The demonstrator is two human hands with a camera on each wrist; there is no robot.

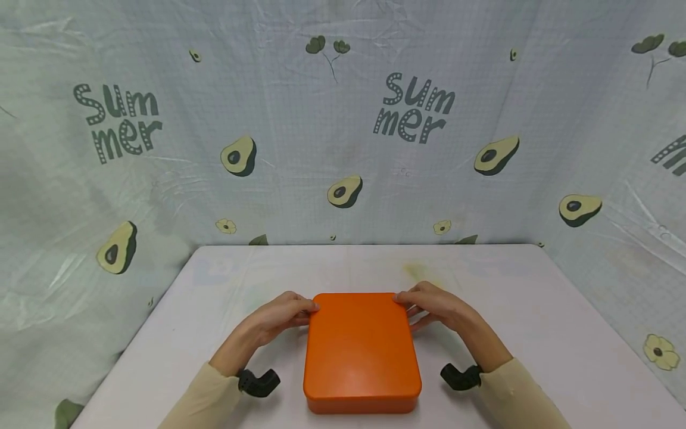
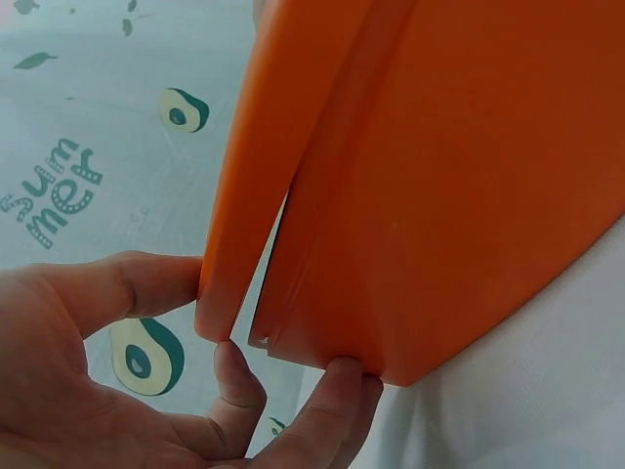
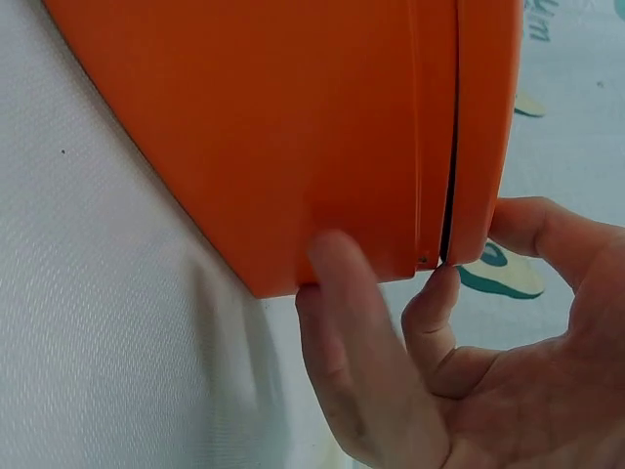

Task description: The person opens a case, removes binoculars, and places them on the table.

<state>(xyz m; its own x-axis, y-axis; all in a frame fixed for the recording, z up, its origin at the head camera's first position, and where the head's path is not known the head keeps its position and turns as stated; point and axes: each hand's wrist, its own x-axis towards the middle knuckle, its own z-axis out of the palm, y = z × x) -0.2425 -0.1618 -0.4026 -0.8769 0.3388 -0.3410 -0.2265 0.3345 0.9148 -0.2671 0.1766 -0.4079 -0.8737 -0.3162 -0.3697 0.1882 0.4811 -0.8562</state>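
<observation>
An orange rectangular box [image 1: 360, 405] stands on the table with its matching lid [image 1: 360, 345] on top. At the far left corner, my left hand [image 1: 284, 313] pinches the lid, thumb on top and index finger under its edge. Its other fingers touch the box wall [image 2: 439, 195]. My right hand [image 1: 435, 307] pinches the far right corner the same way, with its remaining fingers beside the box. A wedge-shaped gap shows between lid and box at the far end, wider in the left wrist view and narrow in the right wrist view. The inside is hidden.
The box rests on a white-covered table [image 1: 236, 268]. Behind and at the sides hangs a pale curtain [image 1: 300, 119] printed with avocados and lettering. Each wrist carries a black camera mount [image 1: 258, 383], close above the table.
</observation>
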